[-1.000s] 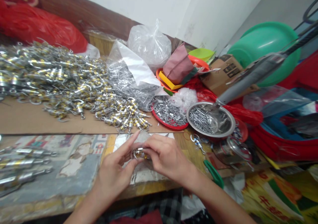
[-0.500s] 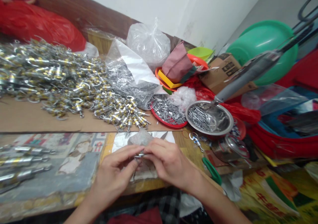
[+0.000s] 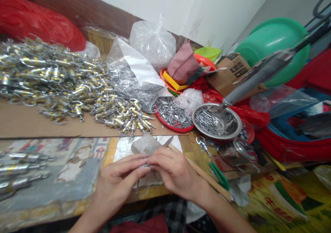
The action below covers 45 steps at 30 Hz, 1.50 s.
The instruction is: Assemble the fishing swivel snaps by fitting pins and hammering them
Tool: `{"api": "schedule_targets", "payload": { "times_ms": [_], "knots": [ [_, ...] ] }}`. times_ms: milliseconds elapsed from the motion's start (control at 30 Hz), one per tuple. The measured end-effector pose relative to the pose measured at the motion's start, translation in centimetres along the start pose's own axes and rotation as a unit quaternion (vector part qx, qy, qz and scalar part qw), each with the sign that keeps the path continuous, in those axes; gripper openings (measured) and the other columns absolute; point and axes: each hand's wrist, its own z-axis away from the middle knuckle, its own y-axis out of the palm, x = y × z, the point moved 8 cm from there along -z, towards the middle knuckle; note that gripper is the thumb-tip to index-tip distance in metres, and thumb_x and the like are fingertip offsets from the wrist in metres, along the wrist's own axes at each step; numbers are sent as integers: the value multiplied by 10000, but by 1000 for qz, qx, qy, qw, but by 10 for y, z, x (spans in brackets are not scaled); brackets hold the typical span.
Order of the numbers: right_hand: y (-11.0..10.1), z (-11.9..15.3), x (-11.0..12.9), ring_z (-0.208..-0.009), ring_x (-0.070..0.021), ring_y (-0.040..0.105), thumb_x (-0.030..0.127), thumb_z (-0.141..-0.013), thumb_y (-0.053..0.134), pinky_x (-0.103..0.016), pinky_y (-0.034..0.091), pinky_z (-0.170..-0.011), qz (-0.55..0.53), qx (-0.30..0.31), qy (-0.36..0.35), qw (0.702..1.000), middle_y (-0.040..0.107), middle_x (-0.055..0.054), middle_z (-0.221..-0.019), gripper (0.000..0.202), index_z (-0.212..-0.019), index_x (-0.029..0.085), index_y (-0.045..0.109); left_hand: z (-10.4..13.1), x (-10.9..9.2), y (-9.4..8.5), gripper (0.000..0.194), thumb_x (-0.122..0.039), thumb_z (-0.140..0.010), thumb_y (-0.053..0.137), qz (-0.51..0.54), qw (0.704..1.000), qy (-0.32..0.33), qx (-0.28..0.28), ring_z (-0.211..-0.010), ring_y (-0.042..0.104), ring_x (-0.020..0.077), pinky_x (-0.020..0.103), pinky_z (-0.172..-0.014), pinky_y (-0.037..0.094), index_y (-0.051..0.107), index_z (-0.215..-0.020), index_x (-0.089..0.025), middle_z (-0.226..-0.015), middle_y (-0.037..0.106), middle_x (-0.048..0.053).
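My left hand (image 3: 121, 179) and my right hand (image 3: 174, 171) meet over the near edge of the bench, fingertips pinched together. Between them is a small silver metal piece (image 3: 144, 165), mostly covered by the fingers. A grey stone block (image 3: 145, 145) lies just beyond the fingertips on white paper (image 3: 121, 147). Beside my right hand is a tool with a pointed metal end and a long wooden handle (image 3: 207, 178), partly hidden under that hand and forearm.
A large heap of silver and yellow metal fittings (image 3: 64, 78) covers the cardboard at left. Larger fittings (image 3: 24, 165) lie nearer. Behind stand a red tray (image 3: 178, 129) of small metal parts and a steel bowl (image 3: 238, 131) of pins. Green-handled scissors (image 3: 219, 176) lie at right.
My fingers have closed further over the metal piece, so less of it shows. My right hand has shifted slightly, uncovering more of the wooden-handled tool. The view has moved a little.
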Motion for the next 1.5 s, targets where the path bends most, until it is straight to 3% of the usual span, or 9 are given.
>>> {"api": "schedule_targets", "payload": {
  "times_ms": [133,233,333,500,700,967,1167,1367,1500],
  "knots": [
    [-5,7,4,-879,-154,558,130,-803,522,-272,485,-758,21,-84,-27,996,605,-99,-930,183,-984,115,545,4,16,4,134,-264,-617,699,218,969,-120,-3,-724,660,205,289,-636,550,733,-733,-207,-818,734,53],
    [-2,15,16,-883,-170,576,111,-792,542,-280,502,-717,117,-108,-124,979,629,-98,-946,187,-976,134,566,6,22,13,120,-253,-638,688,342,921,-186,18,-660,641,154,232,-591,528,720,-730,-182,-762,727,46],
    [4,21,25,-891,-208,591,87,-804,499,-294,518,-678,185,-81,-210,957,653,-122,-943,157,-916,92,609,4,19,11,101,-251,-656,677,293,938,-183,33,-702,634,142,207,-631,507,716,-729,-194,-772,724,29],
    [-1,21,32,-896,-232,600,89,-818,449,-313,532,-665,226,-56,-259,937,658,-134,-965,212,-935,39,618,-4,2,-4,88,-276,-658,673,94,992,-78,36,-769,635,168,225,-724,483,718,-721,-234,-781,728,4],
    [-3,19,31,-864,-203,610,102,-836,434,-299,534,-667,217,-90,-226,945,669,-123,-936,212,-950,71,610,-3,-11,-9,81,-305,-674,650,28,998,-24,49,-830,625,194,246,-778,455,711,-678,-253,-828,719,2],
    [4,20,18,-791,-167,611,31,-797,391,-276,522,-640,135,-106,-99,980,653,-119,-896,296,-1013,97,582,-1,6,-2,141,-322,-699,630,86,993,-83,22,-600,527,122,201,-563,410,684,-703,-192,-647,657,-9],
    [2,29,28,-871,-216,602,83,-830,388,-316,517,-667,197,-108,-172,959,655,-148,-945,271,-1023,67,578,0,6,9,144,-317,-696,630,90,991,-91,41,-629,550,136,216,-597,421,678,-699,-181,-662,667,-2],
    [-1,26,24,-839,-184,602,41,-801,410,-295,511,-664,120,-114,-129,978,652,-130,-922,281,-1022,98,573,3,1,10,92,-258,-709,624,139,983,-77,88,-742,588,154,224,-701,426,685,-679,-196,-740,687,2],
    [-2,25,23,-803,-158,606,38,-806,402,-269,500,-641,122,-114,-112,980,657,-105,-890,278,-997,128,583,2,3,12,112,-254,-706,612,164,973,-117,112,-726,583,163,243,-685,425,683,-658,-182,-720,683,18]
  ]
}}
